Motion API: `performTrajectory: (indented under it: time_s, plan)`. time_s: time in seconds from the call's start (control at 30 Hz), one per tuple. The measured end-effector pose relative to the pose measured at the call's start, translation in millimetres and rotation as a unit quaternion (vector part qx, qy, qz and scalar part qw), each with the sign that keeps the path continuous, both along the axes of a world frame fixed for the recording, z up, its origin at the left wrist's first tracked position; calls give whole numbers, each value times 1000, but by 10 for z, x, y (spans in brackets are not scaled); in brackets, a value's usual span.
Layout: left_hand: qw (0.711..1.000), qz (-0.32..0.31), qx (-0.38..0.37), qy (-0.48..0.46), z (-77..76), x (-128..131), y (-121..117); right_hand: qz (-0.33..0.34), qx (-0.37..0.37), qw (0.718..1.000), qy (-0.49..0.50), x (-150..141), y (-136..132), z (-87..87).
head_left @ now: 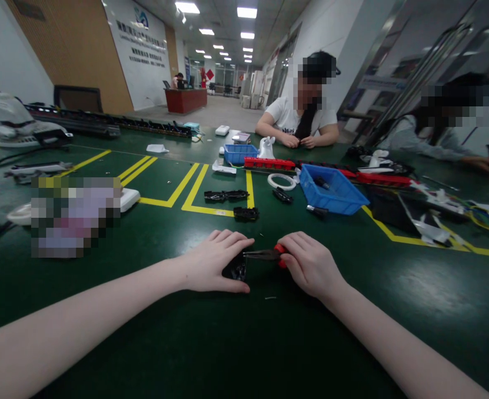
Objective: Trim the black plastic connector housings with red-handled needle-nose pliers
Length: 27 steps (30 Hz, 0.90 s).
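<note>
My left hand is closed over a small black plastic part, pressing it on the green table. Most of that part is hidden under the palm. Red-handled needle-nose pliers are gripped in my right hand, jaws pointing left. Their tip meets the edge of the black part by my left fingers; whether the jaws pinch anything is too small to tell. A thin pale sliver lies on the table just below the pliers.
Beyond my hands are black parts, a blue bin, a white tape ring and a red strip. A power bank-like white box lies left. Across the table sits a person in a white shirt; another person works at right.
</note>
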<state>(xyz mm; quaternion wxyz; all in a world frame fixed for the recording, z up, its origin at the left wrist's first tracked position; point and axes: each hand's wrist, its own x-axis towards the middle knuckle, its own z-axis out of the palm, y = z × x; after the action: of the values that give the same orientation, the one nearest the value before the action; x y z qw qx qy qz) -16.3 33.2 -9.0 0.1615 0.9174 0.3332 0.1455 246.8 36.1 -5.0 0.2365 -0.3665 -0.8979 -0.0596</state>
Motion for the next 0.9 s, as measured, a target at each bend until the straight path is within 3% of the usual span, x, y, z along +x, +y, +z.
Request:
performTrajectory:
  time_s: [0.53, 0.9]
  plan:
    - [1000, -28, -6, -4, 40, 19, 32, 66, 86, 994, -14, -15, -6, -1]
    - [997, -59, 54, 20, -12, 12, 50, 78, 86, 993, -6, -18, -8, -11]
